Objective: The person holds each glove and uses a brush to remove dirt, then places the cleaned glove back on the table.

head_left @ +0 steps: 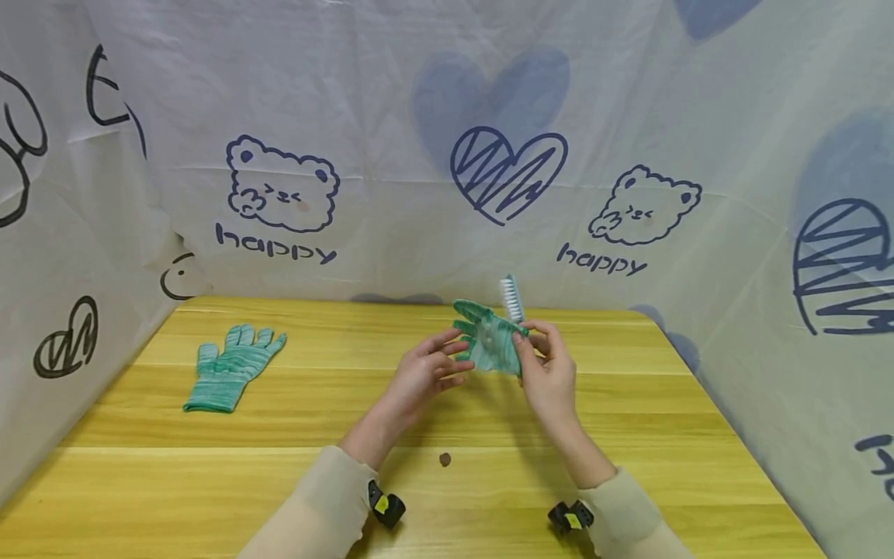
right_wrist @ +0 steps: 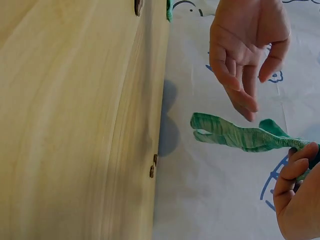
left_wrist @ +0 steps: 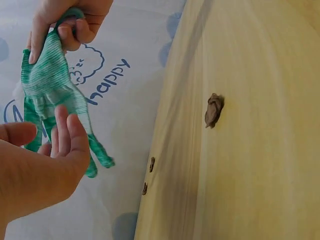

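Note:
My right hand [head_left: 552, 376] pinches a green striped knit glove [head_left: 499, 349] by its cuff, above the table. A brush [head_left: 512, 299] with white bristles and a teal back rises behind the glove from the same hand; its handle is mostly hidden. A dull smudge shows on the glove's palm side. My left hand [head_left: 426, 369] is beside the glove's fingers, its own fingers loosely bent and gripping nothing. In the right wrist view, a gap separates the left hand [right_wrist: 245, 55] from the hanging glove [right_wrist: 240, 137].
A matching green glove [head_left: 233, 369] lies flat at the table's left. A brown lump [head_left: 445, 460] sits on the wooden table [head_left: 503, 505] between my forearms. Two smaller brown bits show farther off, one of them a fragment [left_wrist: 152, 164] near the edge. A printed white sheet [head_left: 391, 256] hangs behind.

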A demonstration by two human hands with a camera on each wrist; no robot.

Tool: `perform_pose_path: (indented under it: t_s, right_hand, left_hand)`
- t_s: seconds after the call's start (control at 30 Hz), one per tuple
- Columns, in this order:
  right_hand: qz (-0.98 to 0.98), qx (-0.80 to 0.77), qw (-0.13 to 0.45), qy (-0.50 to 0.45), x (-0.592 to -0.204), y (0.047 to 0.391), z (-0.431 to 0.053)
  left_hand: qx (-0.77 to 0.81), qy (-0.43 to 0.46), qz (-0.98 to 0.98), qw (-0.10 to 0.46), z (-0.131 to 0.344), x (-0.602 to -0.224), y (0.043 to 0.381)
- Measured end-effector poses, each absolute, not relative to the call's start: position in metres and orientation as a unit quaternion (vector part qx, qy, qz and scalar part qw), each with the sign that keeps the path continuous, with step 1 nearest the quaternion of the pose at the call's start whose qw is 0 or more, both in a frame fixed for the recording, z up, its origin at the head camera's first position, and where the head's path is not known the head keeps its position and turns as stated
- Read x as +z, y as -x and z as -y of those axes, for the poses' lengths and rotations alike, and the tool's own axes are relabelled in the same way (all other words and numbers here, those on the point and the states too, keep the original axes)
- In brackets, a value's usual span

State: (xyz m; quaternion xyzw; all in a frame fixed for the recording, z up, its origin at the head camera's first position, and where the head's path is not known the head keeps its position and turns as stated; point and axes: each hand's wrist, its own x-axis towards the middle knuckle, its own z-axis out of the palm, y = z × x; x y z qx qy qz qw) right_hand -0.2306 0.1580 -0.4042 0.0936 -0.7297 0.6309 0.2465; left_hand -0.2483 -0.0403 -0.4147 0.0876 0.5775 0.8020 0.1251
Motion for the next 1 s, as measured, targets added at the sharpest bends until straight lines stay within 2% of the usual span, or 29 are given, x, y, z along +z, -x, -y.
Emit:
perform_pose_path:
  t_s: [0.37,0.67,0.83,1.0]
  right_hand:
    - [0.703,0.659,0.254,-0.077,-0.401,0.229,-0.155]
    - [0.684,0.683,0.236,-0.098,-0.397,0.222,-0.149]
    - [0.678,0.689,0.231,-0.11,-0.397,0.22,-0.145]
    - [0.674,0.694,0.229,-0.105,-0.398,0.22,-0.144]
  left_hand:
    - [0.751,-0.121,-0.614,0.212,0.036,-0.421,0.247]
    - [0.746,-0.151,-0.585,0.281,0.034,-0.422,0.244]
    - [0.771,-0.149,-0.553,0.277,0.034,-0.423,0.246]
    - [0.807,-0.159,-0.517,0.236,0.034,-0.423,0.248]
